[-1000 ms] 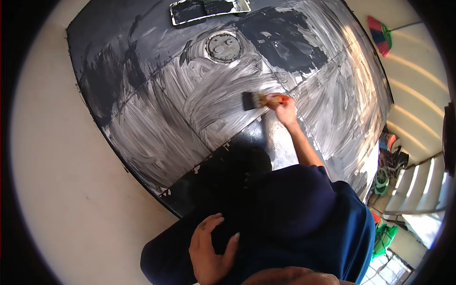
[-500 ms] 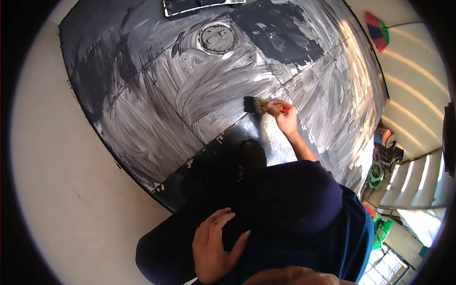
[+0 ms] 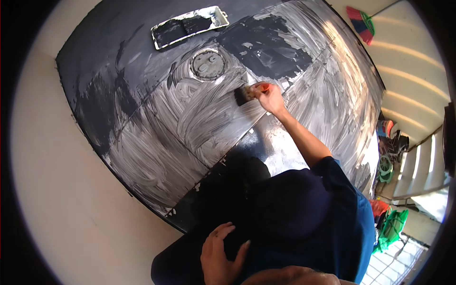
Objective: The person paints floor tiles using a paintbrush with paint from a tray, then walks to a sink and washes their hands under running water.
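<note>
My right hand [image 3: 270, 99] is closed around the handle of a wide paintbrush [image 3: 242, 96]. Its dark bristles touch the streaked floor [image 3: 156, 137], where thin dark paint lies in grey-white strokes. My left hand [image 3: 219, 259] rests on my dark-clothed thigh, fingers apart, with nothing in it. Beyond the brush, a white paint tray [image 3: 220, 18] holding dark paint stands on the floor. Between tray and brush a round grey cover [image 3: 208, 64] is set into the floor.
A pale wall [image 3: 61, 190] runs along the left. A pink and green broom [image 3: 362, 24] lies against the right wall. Shoes [image 3: 396, 145], a green fan-shaped item [image 3: 385, 166] and a green bag [image 3: 392, 230] are at the right. Glossy black floor [image 3: 242, 149] lies by my knees.
My right hand has pushed the paintbrush farther forward over the floor, the arm stretching out more. The view has tilted up, bringing the whole paint tray in. My left hand stays on my thigh.
</note>
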